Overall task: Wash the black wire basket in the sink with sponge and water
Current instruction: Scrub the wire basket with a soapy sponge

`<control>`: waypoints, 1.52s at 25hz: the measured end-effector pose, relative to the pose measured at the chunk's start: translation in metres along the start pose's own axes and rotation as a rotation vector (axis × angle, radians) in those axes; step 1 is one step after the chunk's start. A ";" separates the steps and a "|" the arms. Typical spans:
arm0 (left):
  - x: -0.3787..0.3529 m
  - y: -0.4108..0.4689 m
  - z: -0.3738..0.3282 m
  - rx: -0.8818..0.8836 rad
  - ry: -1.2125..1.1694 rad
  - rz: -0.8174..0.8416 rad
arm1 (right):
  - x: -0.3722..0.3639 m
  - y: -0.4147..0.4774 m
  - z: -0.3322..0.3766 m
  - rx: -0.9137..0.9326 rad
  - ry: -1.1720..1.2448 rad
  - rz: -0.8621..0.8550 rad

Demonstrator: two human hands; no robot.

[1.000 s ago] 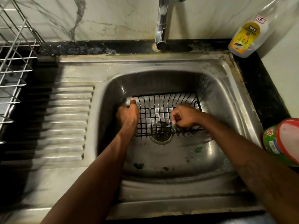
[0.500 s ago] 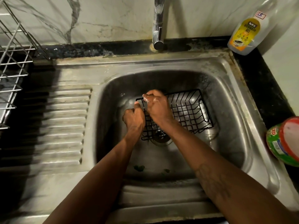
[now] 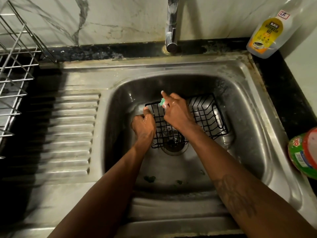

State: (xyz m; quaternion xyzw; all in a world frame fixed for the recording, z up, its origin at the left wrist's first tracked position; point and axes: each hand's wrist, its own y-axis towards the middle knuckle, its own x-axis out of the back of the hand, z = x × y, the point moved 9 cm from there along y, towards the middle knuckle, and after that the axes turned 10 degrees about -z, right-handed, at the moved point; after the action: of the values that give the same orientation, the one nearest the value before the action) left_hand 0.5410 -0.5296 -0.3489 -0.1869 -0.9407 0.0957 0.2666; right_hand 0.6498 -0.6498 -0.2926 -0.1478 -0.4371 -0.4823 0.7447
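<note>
Marble-veined wall tiles back a steel sink (image 3: 171, 69), with the tap (image 3: 171, 31) rising at 12 o'clock and a ribbed drainboard (image 3: 72, 127) out at 9 o'clock. Inside the basin, the black wire basket (image 3: 205, 114) lies tilted, its near edge over the drain (image 3: 173, 148). The left hand (image 3: 144, 124), wet, curls its fingers round the basket's 9 o'clock edge, thumb laid on the rim. The right hand (image 3: 176, 112) pinches a green sponge (image 3: 162, 101) against the wires at the basket's 11 o'clock corner, forefinger pointing up. Green flecks dot the basin floor at 6 o'clock. A dishwash gel bottle (image 3: 267, 35) leans at 2 o'clock, a green and red container (image 3: 303, 152) sits at 4 o'clock, and a steel dish rack (image 3: 15, 74) stands at 10 o'clock.
</note>
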 end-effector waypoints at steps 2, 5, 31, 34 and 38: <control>0.001 0.000 0.001 0.010 -0.012 -0.003 | -0.002 0.005 0.005 0.032 -0.031 -0.007; 0.001 0.000 0.002 0.038 -0.038 0.000 | -0.004 0.006 0.010 0.042 -0.001 -0.035; 0.017 -0.007 -0.010 0.071 -0.013 -0.052 | 0.096 0.006 -0.104 -0.346 -0.289 -0.300; 0.017 -0.007 -0.009 0.066 -0.013 -0.065 | 0.058 0.012 -0.060 -0.260 -0.187 -0.192; 0.010 -0.006 -0.006 0.076 -0.035 -0.019 | -0.011 0.007 0.055 0.167 -0.115 0.085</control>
State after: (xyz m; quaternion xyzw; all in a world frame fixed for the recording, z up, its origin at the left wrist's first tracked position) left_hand 0.5347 -0.5301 -0.3374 -0.1662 -0.9425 0.1321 0.2581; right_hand 0.6261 -0.6046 -0.2688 -0.1310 -0.5113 -0.4028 0.7478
